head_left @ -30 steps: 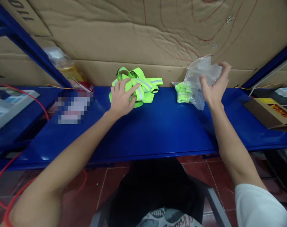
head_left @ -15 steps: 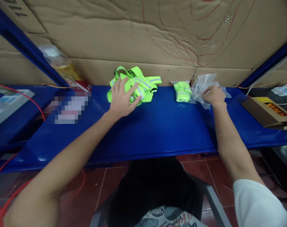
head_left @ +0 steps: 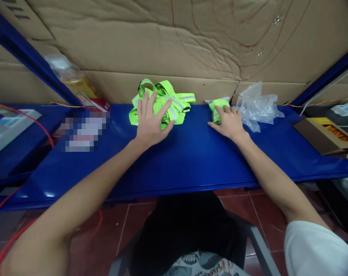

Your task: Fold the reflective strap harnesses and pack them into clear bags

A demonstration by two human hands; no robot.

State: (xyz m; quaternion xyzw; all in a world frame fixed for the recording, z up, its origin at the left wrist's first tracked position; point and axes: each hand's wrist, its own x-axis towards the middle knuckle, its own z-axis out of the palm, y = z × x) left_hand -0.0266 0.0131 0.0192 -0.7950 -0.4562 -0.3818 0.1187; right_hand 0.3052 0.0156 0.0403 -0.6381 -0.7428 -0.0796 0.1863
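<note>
A loose heap of neon-green reflective straps (head_left: 176, 105) lies at the back of the blue table (head_left: 185, 157). Spread flat over the heap's left part is my left hand (head_left: 152, 119), its fingers apart. To the right, a small clear bag of folded green reflective strap (head_left: 216, 107) rests against the cardboard. My right hand (head_left: 229, 120) lies on top of this bag with fingers stretched out and thumb apart, covering much of it. Crumpled clear plastic bags (head_left: 258, 107) sit just right of that hand, touched by neither hand.
Cardboard (head_left: 139, 42) walls the table's back. At left stand a bottle (head_left: 76, 80) with a yellow label and a blurred-out item (head_left: 86, 132). An open carton (head_left: 329, 136) with orange contents is at right. Red cable (head_left: 44, 130) runs down the left side.
My right hand has moved left from the crumpled plastic bags onto the bagged green strap. The loose bags have spread out a little. My left hand stays on the heap, shifted slightly.
</note>
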